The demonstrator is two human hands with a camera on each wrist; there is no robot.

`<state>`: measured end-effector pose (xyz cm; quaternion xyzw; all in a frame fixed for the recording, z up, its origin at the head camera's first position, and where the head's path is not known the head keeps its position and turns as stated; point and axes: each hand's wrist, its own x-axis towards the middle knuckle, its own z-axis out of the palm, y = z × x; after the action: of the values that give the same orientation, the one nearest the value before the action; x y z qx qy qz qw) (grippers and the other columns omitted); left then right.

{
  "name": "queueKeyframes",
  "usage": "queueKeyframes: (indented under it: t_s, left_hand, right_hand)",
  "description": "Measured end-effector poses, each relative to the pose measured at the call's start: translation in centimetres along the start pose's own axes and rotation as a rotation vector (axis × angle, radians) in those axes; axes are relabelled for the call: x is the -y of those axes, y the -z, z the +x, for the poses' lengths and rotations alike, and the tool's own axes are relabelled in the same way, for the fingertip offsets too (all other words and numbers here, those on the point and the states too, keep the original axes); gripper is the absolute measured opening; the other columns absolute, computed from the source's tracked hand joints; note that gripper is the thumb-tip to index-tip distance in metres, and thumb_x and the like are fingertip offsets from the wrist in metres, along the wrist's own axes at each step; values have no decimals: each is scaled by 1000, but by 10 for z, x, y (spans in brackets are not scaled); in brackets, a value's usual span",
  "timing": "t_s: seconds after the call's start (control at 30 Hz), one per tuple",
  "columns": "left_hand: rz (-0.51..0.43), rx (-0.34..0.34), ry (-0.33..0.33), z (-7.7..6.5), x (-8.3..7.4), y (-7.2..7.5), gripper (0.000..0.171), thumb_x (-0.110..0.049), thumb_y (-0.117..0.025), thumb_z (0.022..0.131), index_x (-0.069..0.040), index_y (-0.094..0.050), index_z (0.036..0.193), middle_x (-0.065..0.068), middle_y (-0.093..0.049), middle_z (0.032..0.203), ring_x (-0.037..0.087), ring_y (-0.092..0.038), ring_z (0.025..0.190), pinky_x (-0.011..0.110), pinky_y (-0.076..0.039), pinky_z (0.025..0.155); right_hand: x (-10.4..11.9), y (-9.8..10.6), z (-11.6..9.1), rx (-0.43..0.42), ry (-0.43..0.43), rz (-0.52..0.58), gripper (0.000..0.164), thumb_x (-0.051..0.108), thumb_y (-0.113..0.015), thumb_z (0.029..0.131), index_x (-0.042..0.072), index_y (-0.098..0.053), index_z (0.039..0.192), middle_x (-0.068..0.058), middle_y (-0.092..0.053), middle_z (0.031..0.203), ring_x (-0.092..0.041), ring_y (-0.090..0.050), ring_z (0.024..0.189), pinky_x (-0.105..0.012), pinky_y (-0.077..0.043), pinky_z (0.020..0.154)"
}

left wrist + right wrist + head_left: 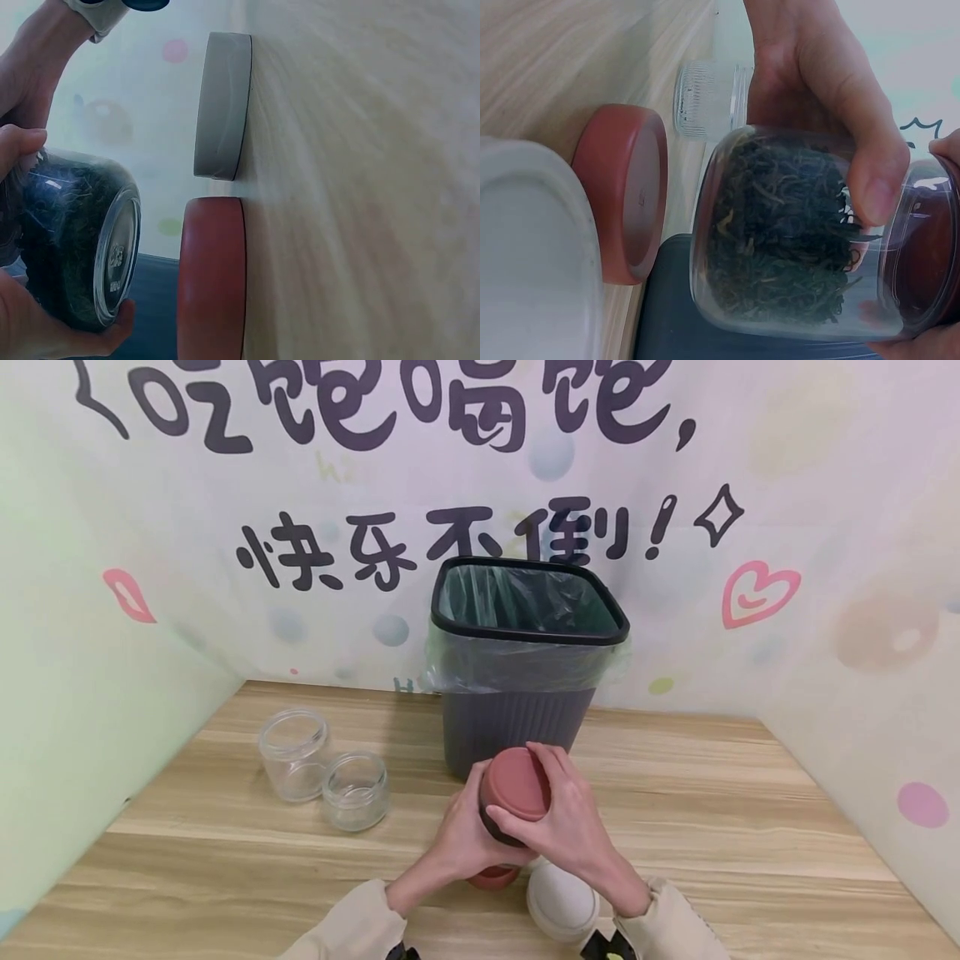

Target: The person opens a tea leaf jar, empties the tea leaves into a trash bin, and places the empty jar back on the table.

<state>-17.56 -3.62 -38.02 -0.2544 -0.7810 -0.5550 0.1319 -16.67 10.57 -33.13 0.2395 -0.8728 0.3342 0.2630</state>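
My left hand grips the body of a clear glass jar with dark, twisted dried leaves, like loose tea, inside. My right hand holds the jar's red lid at its rim, thumb and fingers curled around it. The lid sits at the jar's mouth, facing up toward the head camera. Below the hands, a second red lid lies on the table. Beside it is a white lid, partly behind my right wrist in the head view.
Two clear glass jars without lids, a taller one and a shorter one, stand at the left. A dark bin with a plastic liner is just beyond my hands, against the printed wall cloth.
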Motion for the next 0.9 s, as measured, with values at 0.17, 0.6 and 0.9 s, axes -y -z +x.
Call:
queueKeyframes:
  t_s: [0.17,0.6,0.9]
  left_hand:
    - [-18,17,10,0,1,1,90,-23,-85,52,-17,-34,126,-1,-53,114,15,-54,100,32,-46,84]
    - [-95,98,51,-5,2,3,89,-24,-85,53,-21,-33,125,-7,-51,114,12,-53,101,29,-45,84]
    - [-131,82,55,-4,-1,5,89,-19,-86,53,-20,-33,125,-5,-51,115,12,-53,101,30,-45,86]
  right_hand:
    - [-1,0,1,9,17,4,72,36,-78,61,2,-49,118,-6,-53,107,-16,-56,85,-29,-51,65]
    - [-9,3,-1,78,143,88,67,42,-72,67,5,-49,118,-2,-55,108,-13,-56,87,-26,-50,67]
    - [-6,9,3,130,132,99,83,48,-72,66,5,-39,129,-7,-50,115,-14,-54,94,-30,-50,71]
